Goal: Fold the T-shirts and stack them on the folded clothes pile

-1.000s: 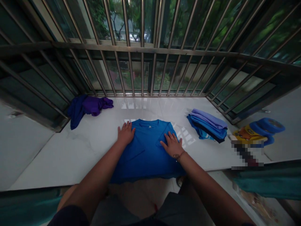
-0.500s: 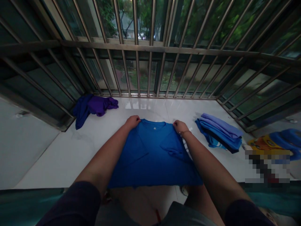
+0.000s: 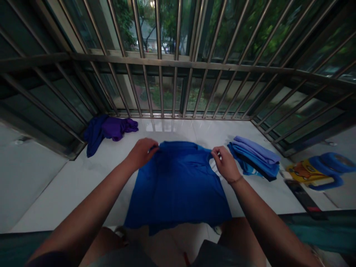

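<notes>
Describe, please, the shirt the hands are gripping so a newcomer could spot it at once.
On the white ledge under the barred window, the blue shirt lies spread in the middle, its hem overhanging. Left hand and right hand pinch its far corners; neighbours lie crumpled or stacked.

No readable text, label or number anywhere.

A plain royal-blue shirt [image 3: 178, 181] is being held between the left hand [image 3: 141, 152] and the right hand [image 3: 226, 165]. A glossy white desk [image 3: 83, 178] is being shown beneath it. Beyond the left hand, purple and dark-blue cloth [image 3: 108, 129] is being seen; just past the right hand, a lavender-over-blue folded pile [image 3: 254, 155] is being seen.
</notes>
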Action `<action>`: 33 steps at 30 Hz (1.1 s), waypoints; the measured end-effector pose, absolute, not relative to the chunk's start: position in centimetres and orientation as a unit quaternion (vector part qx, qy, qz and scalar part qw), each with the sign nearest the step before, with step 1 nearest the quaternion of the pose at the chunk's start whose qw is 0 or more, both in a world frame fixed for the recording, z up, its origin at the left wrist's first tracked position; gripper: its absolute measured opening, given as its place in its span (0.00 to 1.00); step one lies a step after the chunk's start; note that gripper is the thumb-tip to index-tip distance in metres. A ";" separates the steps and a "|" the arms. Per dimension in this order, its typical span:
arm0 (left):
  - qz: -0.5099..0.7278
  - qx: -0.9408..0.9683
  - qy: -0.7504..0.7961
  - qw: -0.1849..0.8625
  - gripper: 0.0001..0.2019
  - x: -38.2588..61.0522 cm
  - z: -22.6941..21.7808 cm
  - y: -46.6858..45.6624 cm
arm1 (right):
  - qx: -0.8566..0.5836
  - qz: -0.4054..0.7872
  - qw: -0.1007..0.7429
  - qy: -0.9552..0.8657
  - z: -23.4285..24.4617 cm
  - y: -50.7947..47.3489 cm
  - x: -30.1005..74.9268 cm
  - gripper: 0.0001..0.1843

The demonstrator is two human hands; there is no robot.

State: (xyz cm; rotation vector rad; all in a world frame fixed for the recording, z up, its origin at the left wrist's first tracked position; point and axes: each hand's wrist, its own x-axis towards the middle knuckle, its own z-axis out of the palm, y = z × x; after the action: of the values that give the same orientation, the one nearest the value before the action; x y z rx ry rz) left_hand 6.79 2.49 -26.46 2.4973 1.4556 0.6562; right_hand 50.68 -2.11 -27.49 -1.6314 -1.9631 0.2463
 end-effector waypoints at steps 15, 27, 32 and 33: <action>0.275 0.762 0.555 0.189 0.13 1.6 -37.0 -16.7 | -0.669 0.184 0.173 -0.699 -34.6 -16.5 52.1 0.18; 0.149 0.763 0.613 0.140 0.12 6.2 -36.3 2.4 | -0.783 0.138 0.076 -0.602 -34.7 -4.3 47.2 0.20; 0.134 0.762 0.614 0.154 0.08 3.9 -37.2 2.8 | -0.783 0.124 0.069 -0.605 -34.7 -3.0 49.3 0.16; 0.134 0.761 0.616 0.157 0.10 3.5 -37.3 2.6 | -0.781 0.119 0.069 -0.609 -34.7 -2.9 49.7 0.17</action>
State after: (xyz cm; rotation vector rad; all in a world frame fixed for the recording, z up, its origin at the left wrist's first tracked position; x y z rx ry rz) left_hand 3.50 2.62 -37.27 2.1772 1.7621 0.3843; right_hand 49.66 -2.94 -34.68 -2.3525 -1.8329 0.3589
